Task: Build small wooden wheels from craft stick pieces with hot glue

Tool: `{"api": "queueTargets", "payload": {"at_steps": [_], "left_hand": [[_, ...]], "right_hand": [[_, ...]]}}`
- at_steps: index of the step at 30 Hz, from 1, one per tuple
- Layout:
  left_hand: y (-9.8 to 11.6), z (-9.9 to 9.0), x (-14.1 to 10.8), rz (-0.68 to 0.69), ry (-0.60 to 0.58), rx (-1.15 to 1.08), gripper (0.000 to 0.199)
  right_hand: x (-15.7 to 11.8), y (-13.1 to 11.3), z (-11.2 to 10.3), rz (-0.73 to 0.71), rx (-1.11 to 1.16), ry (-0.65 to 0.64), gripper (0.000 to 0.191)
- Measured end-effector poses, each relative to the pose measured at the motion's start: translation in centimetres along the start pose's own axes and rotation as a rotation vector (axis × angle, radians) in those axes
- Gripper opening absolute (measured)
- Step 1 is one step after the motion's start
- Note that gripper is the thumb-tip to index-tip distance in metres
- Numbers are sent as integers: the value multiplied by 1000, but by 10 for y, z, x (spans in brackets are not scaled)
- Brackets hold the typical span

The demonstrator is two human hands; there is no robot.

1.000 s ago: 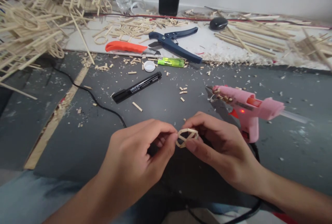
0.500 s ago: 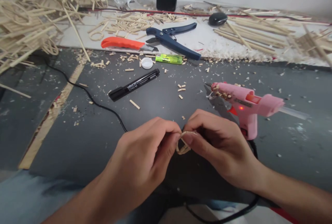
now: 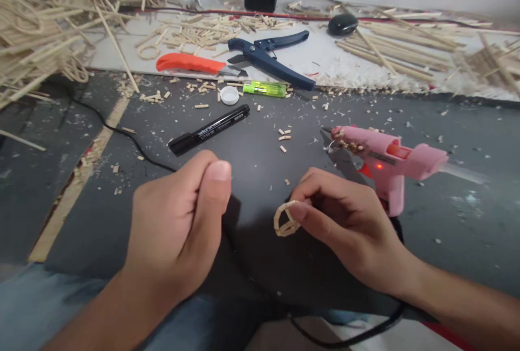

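Observation:
My right hand (image 3: pixel 341 221) pinches a small ring of short wooden stick pieces (image 3: pixel 278 222) between thumb and fingers. Its right part is hidden behind the fingertips. To the left, my left hand (image 3: pixel 182 221) is closed like a fist, thumb pressed over the curled forefinger; whatever lies inside, if anything, is hidden. Just beyond the left hand a black marker (image 3: pixel 209 130) lies capped on the dark table (image 3: pixel 260 280). A pink glue gun (image 3: pixel 385 161) with a lit red light stands close behind my right hand, a clear glue stick poking from its back.
Farther back lie an orange utility knife (image 3: pixel 190 63), blue cutters (image 3: pixel 272 61), a green lighter (image 3: pixel 265 89) and a white cap (image 3: pixel 229 95). Wooden stick structures (image 3: pixel 36 31) pile up at left; long sticks (image 3: pixel 390 50) lie at right. A black cable (image 3: pixel 134 142) crosses the table.
My left hand has come away from the wooden ring and moved left, curling closed. The right hand keeps the ring in nearly the same place, so more of it shows.

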State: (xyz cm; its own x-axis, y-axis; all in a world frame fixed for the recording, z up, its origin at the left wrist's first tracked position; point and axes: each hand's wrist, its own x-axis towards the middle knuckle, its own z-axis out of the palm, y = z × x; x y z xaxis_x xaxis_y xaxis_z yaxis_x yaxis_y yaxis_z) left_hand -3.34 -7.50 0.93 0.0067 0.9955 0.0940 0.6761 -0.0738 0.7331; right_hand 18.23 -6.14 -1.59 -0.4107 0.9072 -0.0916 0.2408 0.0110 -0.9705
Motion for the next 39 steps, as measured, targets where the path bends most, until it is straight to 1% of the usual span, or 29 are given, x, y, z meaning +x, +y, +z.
{"api": "queueTargets", "payload": {"at_steps": [1,2,3,4,5,7,9,10,12,14,17,20,25,32,35,39], "left_hand": [[0,0,3,48,39,78,39],[0,2,4,96,65,129,37],[0,3,5,120,67,137,29],[1,5,5,105,39,85,18],[1,7,4,59,-5,-9,14],[2,12,0,-64,-118,-267,21],[4,17,-5,-185,-246,-528,21],[5,20,-6,-241,-302,-624,23],[7,25,-7,-335,-381,-727,24],[8,27,-5,-373,-422,-741,17],[8,26,-2,-339,-413,-681,8],[7,23,-2,-306,-369,-614,7],[8,19,-4,-271,-341,-548,7],[4,16,-2,-274,-341,-530,6],[5,15,-3,-251,-329,-519,5],[6,16,-6,-226,-312,-540,4]], "right_hand": [[1,0,0,9,15,1,21],[2,0,0,17,26,4,20],[3,0,-1,24,34,8,20],[3,0,-1,28,41,15,19],[4,0,-2,31,45,22,18],[4,-1,-2,35,53,46,19],[5,-3,-3,40,60,71,22],[5,-4,-3,42,67,81,23],[6,-5,-2,48,87,91,24],[7,-6,-2,55,108,99,22],[6,-5,-2,55,113,105,20],[3,-4,-2,39,107,100,20],[1,-1,-2,-10,128,87,17],[-1,2,0,21,265,121,14],[1,1,-2,34,215,84,15],[2,-2,-3,67,97,-18,16]]}}
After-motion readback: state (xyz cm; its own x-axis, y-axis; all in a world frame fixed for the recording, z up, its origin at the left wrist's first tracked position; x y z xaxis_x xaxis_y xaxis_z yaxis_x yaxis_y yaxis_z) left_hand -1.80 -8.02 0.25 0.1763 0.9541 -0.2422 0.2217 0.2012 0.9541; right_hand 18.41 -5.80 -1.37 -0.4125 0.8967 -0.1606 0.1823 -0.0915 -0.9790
